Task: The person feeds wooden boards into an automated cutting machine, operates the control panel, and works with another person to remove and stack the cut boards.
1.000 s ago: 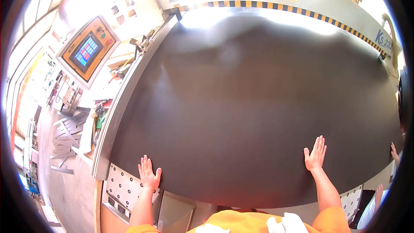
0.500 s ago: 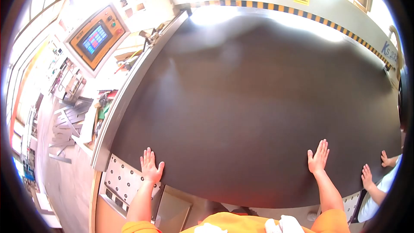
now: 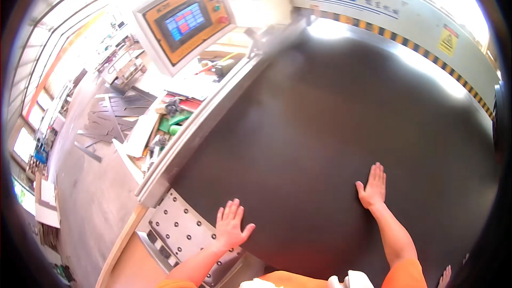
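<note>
A large dark panel (image 3: 298,144) lies flat across the machine table. My left hand (image 3: 231,226) rests on the panel's near left edge, fingers stretched out and thumb apart. Farther right, my right hand (image 3: 373,188) is laid flat on the panel's surface, its fingers extended. Neither hand has anything in its grasp. Just left of my left hand, a perforated metal table plate (image 3: 178,221) shows beyond the panel's edge. Along the panel's left side runs a metal fence (image 3: 194,120).
At the far side stands a machine beam (image 3: 405,13) with a yellow-black striped edge. A control screen (image 3: 186,21) is at upper left. Tools and scraps (image 3: 173,120) lie beside the fence; cut strips (image 3: 114,114) lie on the floor. Another person's hand (image 3: 445,276) shows at lower right.
The view has swung left, so the screen and fence sit farther right. The panel's left edge now looks further from the fence's near end. Both my hands stay flat on the panel.
</note>
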Motion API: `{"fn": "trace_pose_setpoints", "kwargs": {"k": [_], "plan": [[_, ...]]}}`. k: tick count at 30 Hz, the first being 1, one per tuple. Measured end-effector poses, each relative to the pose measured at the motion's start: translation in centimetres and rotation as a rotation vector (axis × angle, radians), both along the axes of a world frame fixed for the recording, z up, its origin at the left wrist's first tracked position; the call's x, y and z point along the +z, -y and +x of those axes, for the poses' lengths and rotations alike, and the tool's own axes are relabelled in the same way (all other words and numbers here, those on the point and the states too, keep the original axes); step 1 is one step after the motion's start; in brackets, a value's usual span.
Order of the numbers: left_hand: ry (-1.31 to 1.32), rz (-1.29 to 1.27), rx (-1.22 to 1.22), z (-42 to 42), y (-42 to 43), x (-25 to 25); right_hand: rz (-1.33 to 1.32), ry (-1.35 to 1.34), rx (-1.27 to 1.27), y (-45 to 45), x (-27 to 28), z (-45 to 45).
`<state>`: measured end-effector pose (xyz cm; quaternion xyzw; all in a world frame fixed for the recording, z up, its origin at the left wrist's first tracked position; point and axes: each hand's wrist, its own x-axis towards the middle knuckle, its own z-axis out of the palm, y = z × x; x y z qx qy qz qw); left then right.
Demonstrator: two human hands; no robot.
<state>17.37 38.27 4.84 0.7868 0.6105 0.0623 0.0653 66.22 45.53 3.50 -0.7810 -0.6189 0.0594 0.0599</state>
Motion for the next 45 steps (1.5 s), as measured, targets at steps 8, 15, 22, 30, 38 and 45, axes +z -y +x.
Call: {"fn": "trace_pose_setpoints", "kwargs": {"k": [8,15,22,30,38,45], "plan": [[0.143,0.618,-0.153,-4.0,-28.9,13.8,0.013,0.033,-0.050,-1.1,-0.3,-1.4],[-0.077,0.699,0.134,-5.3,-49.1,25.8,0.031,0.049,-0.043,-1.1,-0.3,-1.7],[-0.137,0.611,0.264,-5.0,-52.0,27.1,0.011,0.036,-0.063,-1.4,0.3,-1.9],[-0.163,0.677,0.306,-5.8,-53.0,27.6,0.009,0.029,-0.074,-1.6,0.6,-1.9],[-0.131,0.729,0.081,-5.4,-54.6,27.3,0.015,0.017,-0.092,-0.8,0.1,-1.6],[-0.332,0.547,-0.068,-5.4,-59.0,27.5,-0.011,0.046,-0.102,-0.4,-0.1,-1.2]]}}
